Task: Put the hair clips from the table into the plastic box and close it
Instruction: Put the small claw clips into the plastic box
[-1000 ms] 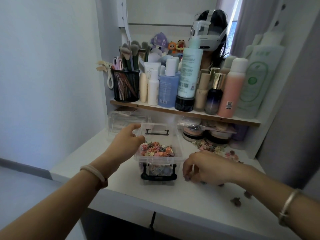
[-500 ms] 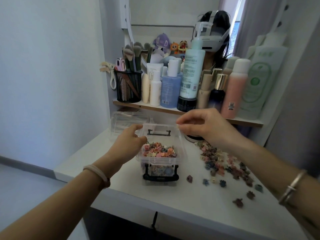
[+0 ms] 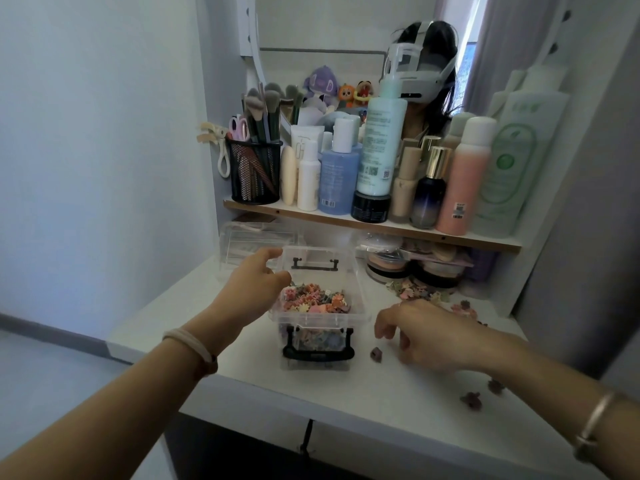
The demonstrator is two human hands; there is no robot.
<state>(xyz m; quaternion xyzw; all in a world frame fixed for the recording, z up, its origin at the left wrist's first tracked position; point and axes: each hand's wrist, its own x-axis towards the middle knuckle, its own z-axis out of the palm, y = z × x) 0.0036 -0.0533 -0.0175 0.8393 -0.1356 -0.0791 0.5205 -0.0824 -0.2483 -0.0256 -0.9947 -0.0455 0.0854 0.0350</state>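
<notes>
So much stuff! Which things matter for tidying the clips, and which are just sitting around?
Job: plastic box, loose hair clips, left hand gripping the box, right hand among the clips.
Lying about: bottles, brush holder, compacts.

A wooden shelf (image 3: 346, 220) carries a row of toiletries. At its left end stands a black mesh cup (image 3: 256, 174) of brushes (image 3: 263, 105) with pink scissors (image 3: 239, 128); a lash curler (image 3: 214, 140) hangs just past that end. Toward the shelf's middle stand a white bottle (image 3: 308, 178), a blue bottle (image 3: 337, 178) and a tall mint bottle (image 3: 381, 143) on a black jar (image 3: 370, 209). Toward its right end stand a gold-capped bottle (image 3: 431, 192), a pink can (image 3: 462, 178) and a green-labelled bottle (image 3: 509, 168). Above the shelf a mirror (image 3: 329, 29) reflects plush toys (image 3: 320, 83). Under the shelf sit stacked compacts (image 3: 388, 268).
</notes>
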